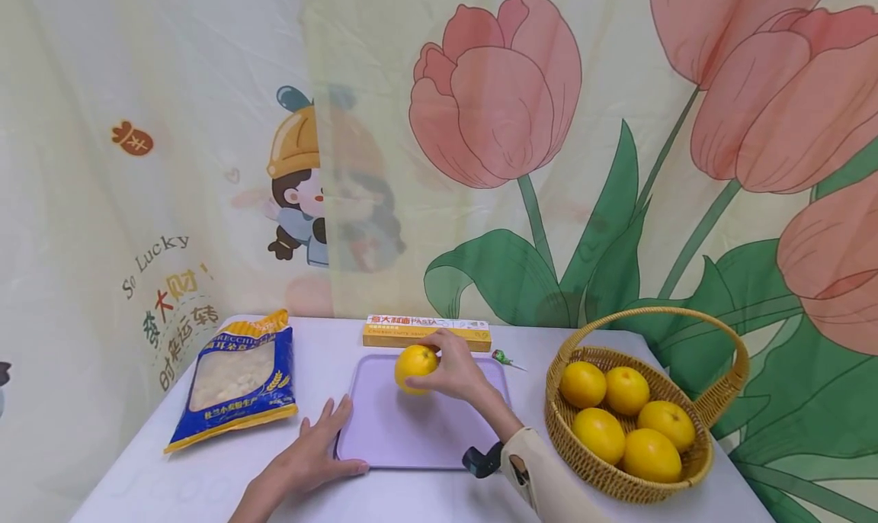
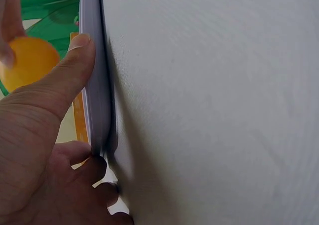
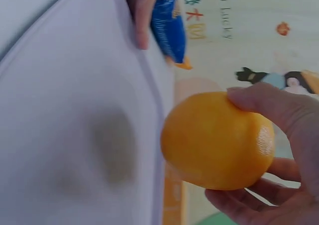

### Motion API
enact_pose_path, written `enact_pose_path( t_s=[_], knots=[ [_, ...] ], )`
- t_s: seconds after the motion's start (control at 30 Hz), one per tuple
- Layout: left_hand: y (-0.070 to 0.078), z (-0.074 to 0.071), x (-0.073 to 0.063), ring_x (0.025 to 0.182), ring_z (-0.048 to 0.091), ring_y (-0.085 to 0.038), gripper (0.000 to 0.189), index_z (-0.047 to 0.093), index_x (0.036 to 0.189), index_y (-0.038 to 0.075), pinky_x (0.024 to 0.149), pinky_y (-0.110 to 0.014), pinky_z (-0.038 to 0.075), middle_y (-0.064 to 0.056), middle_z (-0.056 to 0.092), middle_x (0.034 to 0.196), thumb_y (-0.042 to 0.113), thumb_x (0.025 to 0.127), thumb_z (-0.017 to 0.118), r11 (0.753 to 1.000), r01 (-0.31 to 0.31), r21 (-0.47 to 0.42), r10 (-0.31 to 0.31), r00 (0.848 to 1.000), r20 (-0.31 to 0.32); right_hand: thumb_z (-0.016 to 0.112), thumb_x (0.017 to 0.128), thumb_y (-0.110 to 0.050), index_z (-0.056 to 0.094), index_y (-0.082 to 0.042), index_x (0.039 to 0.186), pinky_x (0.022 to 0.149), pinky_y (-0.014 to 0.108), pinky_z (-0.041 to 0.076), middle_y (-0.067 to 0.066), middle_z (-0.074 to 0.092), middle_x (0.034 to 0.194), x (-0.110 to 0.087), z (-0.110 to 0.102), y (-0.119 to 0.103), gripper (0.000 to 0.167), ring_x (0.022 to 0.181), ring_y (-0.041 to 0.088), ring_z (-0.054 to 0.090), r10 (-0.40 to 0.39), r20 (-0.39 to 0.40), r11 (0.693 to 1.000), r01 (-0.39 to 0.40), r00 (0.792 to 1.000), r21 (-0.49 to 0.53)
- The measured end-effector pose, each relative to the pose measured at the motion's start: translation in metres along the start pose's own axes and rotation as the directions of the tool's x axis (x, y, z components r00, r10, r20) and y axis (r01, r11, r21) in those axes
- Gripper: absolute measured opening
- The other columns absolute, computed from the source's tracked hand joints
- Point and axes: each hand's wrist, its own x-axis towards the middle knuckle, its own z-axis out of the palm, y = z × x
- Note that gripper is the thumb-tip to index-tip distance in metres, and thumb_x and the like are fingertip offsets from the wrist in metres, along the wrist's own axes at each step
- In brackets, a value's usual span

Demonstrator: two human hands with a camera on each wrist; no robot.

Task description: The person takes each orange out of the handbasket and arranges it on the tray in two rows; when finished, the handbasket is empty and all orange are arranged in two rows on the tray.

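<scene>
My right hand (image 1: 449, 370) grips an orange (image 1: 415, 368) above the back part of a lilac tray (image 1: 425, 439). The right wrist view shows the thumb on one side of the orange (image 3: 214, 140) and the fingers round the other, with a soft shadow on the tray below. At the tray's front left corner rests my left hand (image 1: 309, 450), its fingers spread along the left side and its thumb at the front edge. In the left wrist view that thumb (image 2: 72, 78) lies against the tray's rim (image 2: 94, 85).
A wicker basket (image 1: 559, 431) with several oranges stands on the right, its handle arching up. On the left lies a blue and yellow pasta bag (image 1: 236, 378). Behind the tray are a yellow pasta box (image 1: 384, 338) and a small green-wrapped lollipop (image 1: 503, 357). A printed curtain (image 1: 370, 65) hangs behind.
</scene>
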Motion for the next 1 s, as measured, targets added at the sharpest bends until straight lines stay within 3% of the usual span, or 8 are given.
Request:
enact_pose_path(
  t_s=[0.2,0.4,0.63,0.77,1.0],
  knots=[
    [-0.001,-0.001,0.001,0.157,0.010,-0.063,0.121,0.027,0.167,-0.006,0.125,-0.079,0.002,-0.039,0.018,0.171,0.043,0.080,0.095,1.000,-0.001,0.005,0.001,1.000,0.006,0.097,0.074,-0.028,0.077,0.000,0.123,0.089,0.037,0.057,0.007,0.067,0.111,0.023,0.036,0.003,0.060,0.104,0.023,0.059,0.037,-0.017,0.999,-0.037,0.999,0.028],
    [-0.002,0.000,0.001,0.153,0.010,-0.070,0.120,0.026,0.168,-0.004,0.123,-0.081,0.005,-0.040,0.016,0.170,0.045,0.081,0.094,1.000,0.013,0.017,-0.013,1.000,0.008,0.098,0.074,-0.026,0.077,0.002,0.122,0.087,0.036,0.056,0.010,0.067,0.113,0.040,0.058,0.004,0.060,0.104,0.024,0.059,0.042,-0.026,0.999,-0.042,0.999,0.002],
    [0.002,0.001,0.001,0.152,0.010,-0.071,0.119,0.028,0.168,-0.003,0.124,-0.080,0.005,-0.039,0.017,0.171,0.045,0.081,0.094,1.000,0.013,0.003,-0.013,1.000,0.006,0.098,0.075,-0.026,0.072,0.004,0.129,0.090,0.041,0.058,0.014,0.064,0.119,0.050,0.066,0.001,0.067,0.109,0.028,0.057,0.086,-0.041,0.996,-0.086,0.995,0.005],
    [0.003,0.001,0.001,0.149,0.009,-0.075,0.120,0.028,0.168,-0.002,0.124,-0.080,0.006,-0.040,0.016,0.170,0.045,0.081,0.094,0.999,0.032,0.005,-0.032,0.999,0.010,0.098,0.077,-0.026,0.073,0.003,0.130,0.092,0.042,0.057,0.015,0.065,0.123,0.053,0.069,0.001,0.066,0.111,0.030,0.058,0.067,-0.030,0.998,-0.067,0.997,-0.005],
    [0.002,-0.001,0.001,0.153,0.010,-0.069,0.120,0.028,0.168,-0.003,0.125,-0.079,0.004,-0.040,0.017,0.171,0.045,0.080,0.095,0.999,0.032,0.006,-0.032,0.999,0.013,0.098,0.078,-0.028,0.070,0.002,0.135,0.095,0.042,0.058,0.015,0.066,0.123,0.056,0.074,0.000,0.070,0.111,0.029,0.059,0.056,-0.024,0.998,-0.056,0.998,0.003]
  ],
)
